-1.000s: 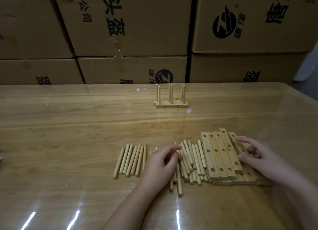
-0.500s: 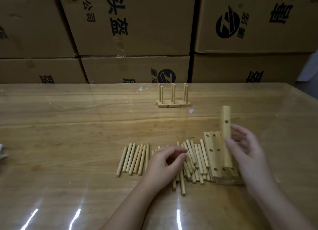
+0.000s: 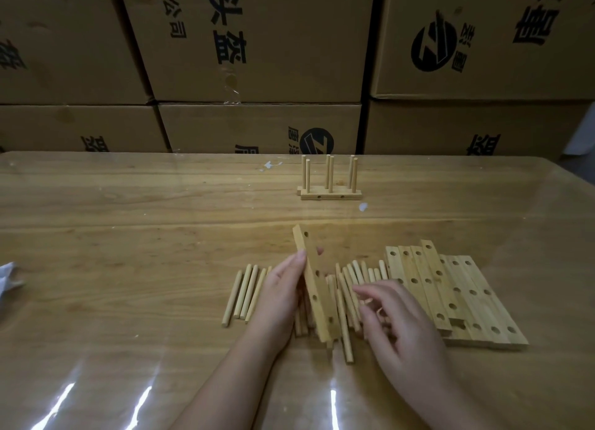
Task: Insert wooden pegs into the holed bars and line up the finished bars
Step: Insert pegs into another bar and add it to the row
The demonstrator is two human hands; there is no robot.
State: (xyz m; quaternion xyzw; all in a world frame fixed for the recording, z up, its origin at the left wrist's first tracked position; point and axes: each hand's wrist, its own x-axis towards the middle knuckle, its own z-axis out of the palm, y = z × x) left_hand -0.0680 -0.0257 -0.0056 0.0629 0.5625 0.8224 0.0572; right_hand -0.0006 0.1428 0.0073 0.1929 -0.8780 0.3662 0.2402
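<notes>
Head view: my left hand [image 3: 278,301] grips holed bar [image 3: 314,288], bar tilted, lower end down in peg pile [image 3: 349,281]. My right hand [image 3: 402,330] over pile's right part, fingers curled; cannot tell whether peg pinched. Just right of pile, blank bars [image 3: 450,294] lie flat. Beyond pile, finished bars [image 3: 330,195], pegs upright.

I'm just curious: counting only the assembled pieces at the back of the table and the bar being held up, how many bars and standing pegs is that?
Finished bars at the back: 2
Upright pegs in them: 6
Held bar in the left hand: 1
Total: 9 pieces
</notes>
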